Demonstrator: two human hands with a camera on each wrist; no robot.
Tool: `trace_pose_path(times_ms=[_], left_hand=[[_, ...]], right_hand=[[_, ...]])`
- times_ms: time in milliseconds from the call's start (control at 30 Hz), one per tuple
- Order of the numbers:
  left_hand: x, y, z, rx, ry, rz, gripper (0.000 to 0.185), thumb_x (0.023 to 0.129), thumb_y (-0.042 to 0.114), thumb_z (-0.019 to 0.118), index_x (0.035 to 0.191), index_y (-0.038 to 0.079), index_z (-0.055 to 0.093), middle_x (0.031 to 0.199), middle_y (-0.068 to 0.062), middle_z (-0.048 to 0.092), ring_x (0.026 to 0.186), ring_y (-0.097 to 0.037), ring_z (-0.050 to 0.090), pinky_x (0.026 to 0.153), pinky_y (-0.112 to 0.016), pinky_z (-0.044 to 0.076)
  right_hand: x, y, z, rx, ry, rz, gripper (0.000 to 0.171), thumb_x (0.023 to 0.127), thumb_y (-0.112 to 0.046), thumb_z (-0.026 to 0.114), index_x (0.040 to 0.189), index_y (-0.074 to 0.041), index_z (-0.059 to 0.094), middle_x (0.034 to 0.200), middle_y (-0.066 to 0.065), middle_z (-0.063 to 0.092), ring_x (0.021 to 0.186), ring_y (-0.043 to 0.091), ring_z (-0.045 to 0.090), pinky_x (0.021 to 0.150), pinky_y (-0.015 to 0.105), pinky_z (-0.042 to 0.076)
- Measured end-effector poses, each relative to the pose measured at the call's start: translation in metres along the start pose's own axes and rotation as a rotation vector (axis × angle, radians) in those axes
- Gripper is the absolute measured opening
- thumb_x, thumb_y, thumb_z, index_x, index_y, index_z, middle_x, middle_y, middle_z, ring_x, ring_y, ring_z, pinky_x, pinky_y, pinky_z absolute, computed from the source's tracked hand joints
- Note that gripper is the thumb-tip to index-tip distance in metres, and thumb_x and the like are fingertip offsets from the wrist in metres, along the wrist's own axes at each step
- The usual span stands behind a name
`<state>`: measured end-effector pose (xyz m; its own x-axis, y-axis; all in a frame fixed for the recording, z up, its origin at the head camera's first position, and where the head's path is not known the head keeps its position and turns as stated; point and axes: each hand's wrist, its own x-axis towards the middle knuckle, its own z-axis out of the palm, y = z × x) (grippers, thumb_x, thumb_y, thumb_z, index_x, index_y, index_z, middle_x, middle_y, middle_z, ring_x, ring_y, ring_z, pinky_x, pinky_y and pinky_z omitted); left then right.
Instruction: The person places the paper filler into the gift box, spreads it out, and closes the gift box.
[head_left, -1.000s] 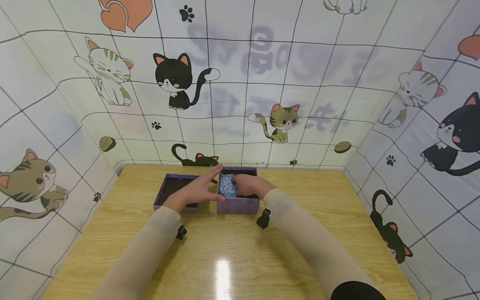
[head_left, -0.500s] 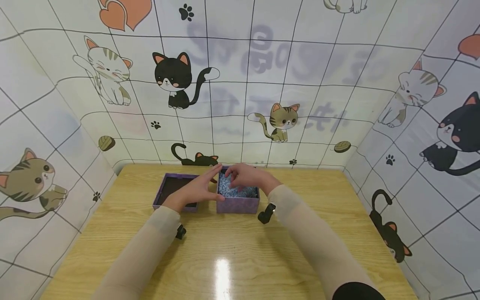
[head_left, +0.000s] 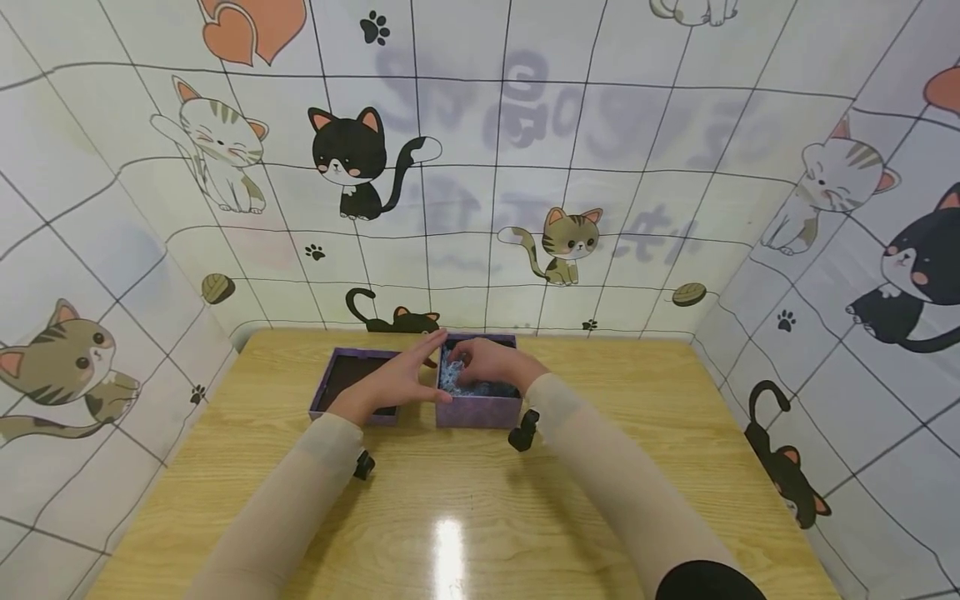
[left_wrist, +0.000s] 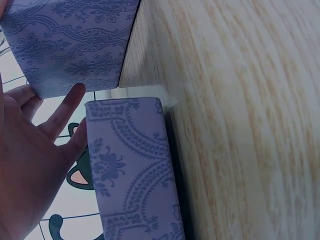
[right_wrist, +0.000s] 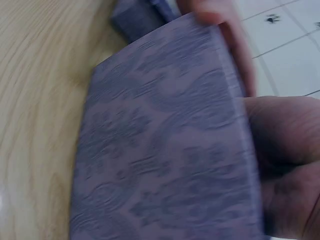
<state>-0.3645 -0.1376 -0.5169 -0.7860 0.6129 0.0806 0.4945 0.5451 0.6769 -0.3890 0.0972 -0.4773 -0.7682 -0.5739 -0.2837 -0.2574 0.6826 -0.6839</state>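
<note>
Here, left hand (head_left: 392,385) spread against purple box (head_left: 478,412); right hand (head_left: 493,364) at blue shreds (head_left: 452,380), grip unclear.

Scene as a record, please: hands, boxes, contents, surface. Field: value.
left hand: fingers spread, thumb touching deep box near its front left corner
right hand: inside deep box, fingers curled; grip unclear
deep box: purple, patterned, open-topped
contents: blue shredded filler
shallow box: purple, dark interior, left of deep box
surface: wood-grain table
</note>
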Motion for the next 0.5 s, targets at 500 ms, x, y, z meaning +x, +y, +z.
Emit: trace_pose_path(times_ms=[500], left_hand=[[0.001, 0.002, 0.001, 0.001, -0.009, -0.009, 0.114, 0.078, 0.068, 0.076, 0.162, 0.041, 0.005, 0.169, 0.015, -0.001, 0.153, -0.018, 0.018, 0.114, -0.058, 0.031]], right_hand=[[0.007, 0.009, 0.017, 0.306, 0.106, 0.049, 0.063, 0.096, -0.017, 0.070, 0.153, -0.011, 0.044, 0.141, 0.010, 0.056, 0.116, 0.022, 0.061, 0.092, 0.042, 0.054]])
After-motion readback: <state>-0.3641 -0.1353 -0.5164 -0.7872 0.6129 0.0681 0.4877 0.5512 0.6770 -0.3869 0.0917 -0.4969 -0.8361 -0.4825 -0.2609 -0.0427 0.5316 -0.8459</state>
